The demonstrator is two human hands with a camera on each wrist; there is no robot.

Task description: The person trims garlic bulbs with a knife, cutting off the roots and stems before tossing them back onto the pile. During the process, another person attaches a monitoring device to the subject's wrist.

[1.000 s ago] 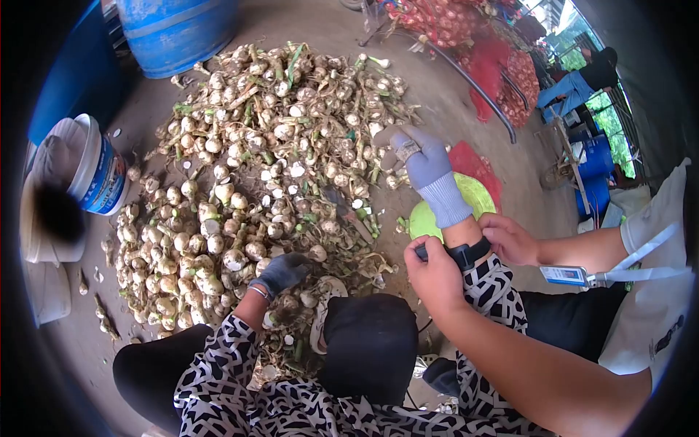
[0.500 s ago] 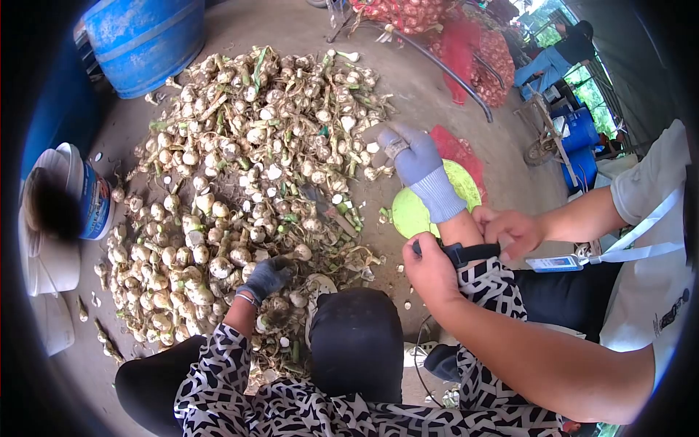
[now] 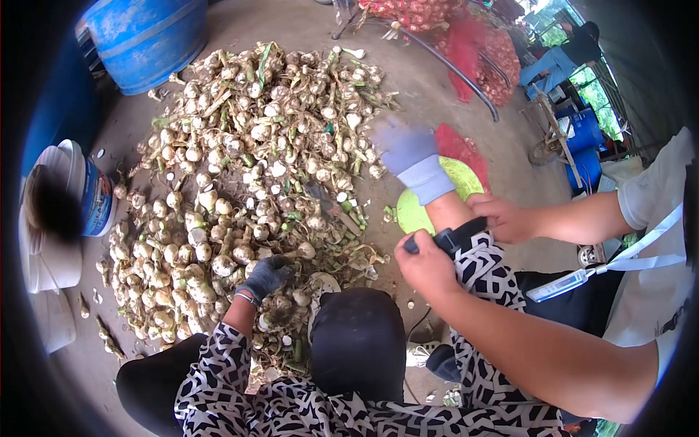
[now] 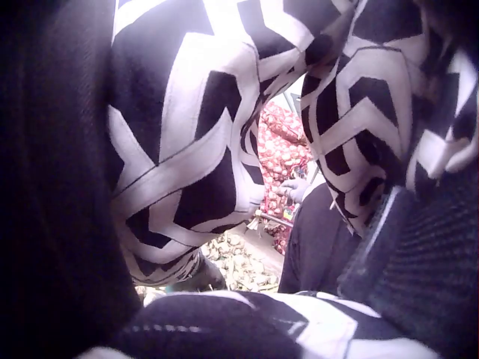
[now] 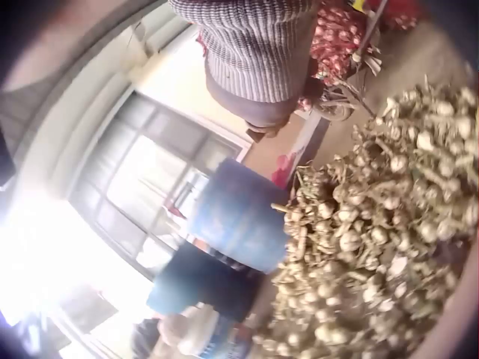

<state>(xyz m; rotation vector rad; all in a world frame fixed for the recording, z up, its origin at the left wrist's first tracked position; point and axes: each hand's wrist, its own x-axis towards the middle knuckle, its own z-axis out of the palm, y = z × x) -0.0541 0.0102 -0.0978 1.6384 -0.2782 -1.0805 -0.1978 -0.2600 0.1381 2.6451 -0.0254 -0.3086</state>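
Bare concrete floor carries a wide heap of garlic bulbs, stalks and skins mixed through it. On the near edge of that heap rests the left hand, in a dark glove, its fingers curled down over the bulbs; whether they grip one I cannot tell. Raised over the far side is the right hand, blue-gloved and blurred, so how far it is spread I cannot tell. Just below it, another person's two bare hands hold a black wrist strap on that forearm, partly hiding it. Beyond lie a green disc, a red mesh sack, a blue barrel and a white bucket.
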